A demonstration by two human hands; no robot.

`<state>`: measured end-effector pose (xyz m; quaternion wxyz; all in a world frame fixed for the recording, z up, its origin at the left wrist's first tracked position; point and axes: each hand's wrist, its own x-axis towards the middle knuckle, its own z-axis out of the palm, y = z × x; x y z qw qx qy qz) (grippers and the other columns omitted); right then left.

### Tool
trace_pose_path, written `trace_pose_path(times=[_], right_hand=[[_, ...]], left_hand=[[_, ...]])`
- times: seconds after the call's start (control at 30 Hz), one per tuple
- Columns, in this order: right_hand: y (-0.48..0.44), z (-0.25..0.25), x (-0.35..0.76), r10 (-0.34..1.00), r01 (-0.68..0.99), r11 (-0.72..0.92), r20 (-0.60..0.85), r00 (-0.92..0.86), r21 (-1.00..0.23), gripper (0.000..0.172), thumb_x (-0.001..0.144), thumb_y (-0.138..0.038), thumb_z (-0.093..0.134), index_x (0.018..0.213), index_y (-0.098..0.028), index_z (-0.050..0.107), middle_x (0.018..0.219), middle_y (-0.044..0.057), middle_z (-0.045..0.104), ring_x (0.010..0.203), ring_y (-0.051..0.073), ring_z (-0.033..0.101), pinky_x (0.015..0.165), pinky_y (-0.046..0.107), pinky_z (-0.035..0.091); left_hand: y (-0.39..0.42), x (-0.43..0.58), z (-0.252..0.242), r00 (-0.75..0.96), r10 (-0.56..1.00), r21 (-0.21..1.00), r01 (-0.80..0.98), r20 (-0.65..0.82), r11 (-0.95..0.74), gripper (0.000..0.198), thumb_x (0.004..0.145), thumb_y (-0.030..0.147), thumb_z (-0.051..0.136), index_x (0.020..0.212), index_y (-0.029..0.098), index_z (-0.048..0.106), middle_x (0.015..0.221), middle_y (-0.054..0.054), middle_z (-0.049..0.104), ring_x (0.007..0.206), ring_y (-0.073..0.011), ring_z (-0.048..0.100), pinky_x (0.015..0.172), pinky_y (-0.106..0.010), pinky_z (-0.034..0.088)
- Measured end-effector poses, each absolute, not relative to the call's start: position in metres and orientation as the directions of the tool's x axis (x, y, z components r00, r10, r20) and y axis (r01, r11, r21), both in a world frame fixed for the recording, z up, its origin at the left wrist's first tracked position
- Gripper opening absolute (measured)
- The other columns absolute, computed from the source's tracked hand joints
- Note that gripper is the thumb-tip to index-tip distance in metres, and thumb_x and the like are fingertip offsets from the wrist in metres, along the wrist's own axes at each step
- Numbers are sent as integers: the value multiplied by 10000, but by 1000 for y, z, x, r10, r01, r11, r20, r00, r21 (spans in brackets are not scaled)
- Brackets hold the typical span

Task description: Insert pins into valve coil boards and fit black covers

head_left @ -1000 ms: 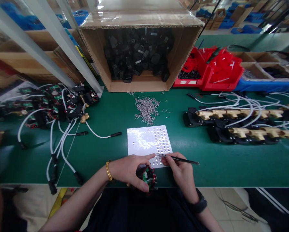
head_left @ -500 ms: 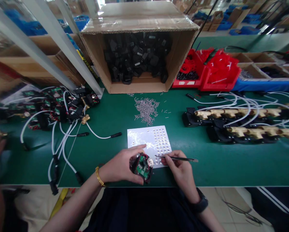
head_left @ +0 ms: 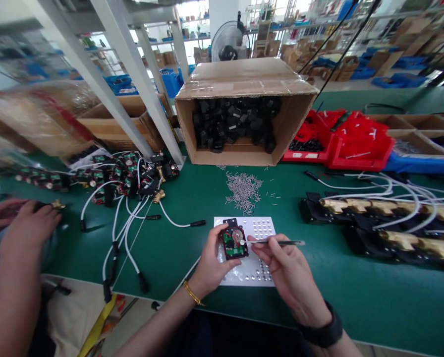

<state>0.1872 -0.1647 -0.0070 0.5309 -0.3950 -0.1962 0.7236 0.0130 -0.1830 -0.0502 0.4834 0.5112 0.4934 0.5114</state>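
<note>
Pale floor (head_left: 144, 311), shelves (head_left: 194, 38), fan (head_left: 228, 43)

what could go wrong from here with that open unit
The slim tool in the right hand could slip and damage parts inside the open unit. The left hand might lose its grip, dropping it onto the white sheet. A forward push of that sheet could scatter the small pins.

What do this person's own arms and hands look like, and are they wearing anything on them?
Both hands are gloveless, and no sleeve shows on either forearm. The left hand has a thin gold-coloured bracelet at the wrist. The right hand has a wide black band at the wrist, perhaps a watch. I can't make out any markings.
</note>
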Motion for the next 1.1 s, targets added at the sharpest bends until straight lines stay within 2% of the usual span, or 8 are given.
trace_pose_path(times=[0.1, 0.27, 0.63, 0.9, 1.1], right_hand=[[-166, -3, 174, 933, -576, -336, -345, -98, -745, 200, 685, -308, 758, 715, -171, 616, 830, 64, 714, 819, 185, 664, 803, 303, 508], [-172, -8, 172, 935, -514, -313, -354, -19, -799, 199, 681, -322, 756, 728, -170, 638, 890, 78, 706, 866, 203, 644, 811, 331, 491], [-169, -7, 170, 947, -480, -264, -320, 36, -837, 180, 683, -327, 748, 699, -175, 651, 853, 57, 695, 811, 185, 633, 842, 360, 474], [-170, -6, 171, 950, -427, -266, -310, 37, -864, 181, 693, -329, 737, 740, -178, 648, 887, 70, 696, 876, 219, 628, 846, 387, 462], [-170, -2, 170, 945, -417, -282, -326, 38, -864, 188, 680, -334, 745, 720, -176, 650, 868, 63, 692, 839, 205, 621, 819, 360, 466]], left_hand=[[-187, 12, -53, -2, 999, 996, 77, 36, -36, 685, 619, 167, 780, 1218, 239, 456, 1284, -87, 465, 1225, -275, 432, 1081, -464, 291], [-187, 9, -55, -1, 998, 990, 130, 56, -56, 699, 591, 183, 800, 1215, 257, 494, 1331, -86, 441, 1286, -292, 357, 1102, -494, 233], [-190, 16, -56, -44, 998, 993, 110, 48, -43, 706, 603, 184, 793, 1226, 258, 470, 1318, -82, 426, 1266, -289, 384, 1095, -477, 262], [-190, 17, -51, -40, 998, 986, 160, 47, -40, 694, 614, 181, 785, 1223, 275, 465, 1319, -66, 428, 1265, -270, 383, 1096, -472, 256], [-189, 17, -45, -41, 998, 980, 197, 37, -28, 674, 625, 198, 776, 1223, 264, 473, 1310, -71, 446, 1254, -278, 393, 1085, -483, 267]])
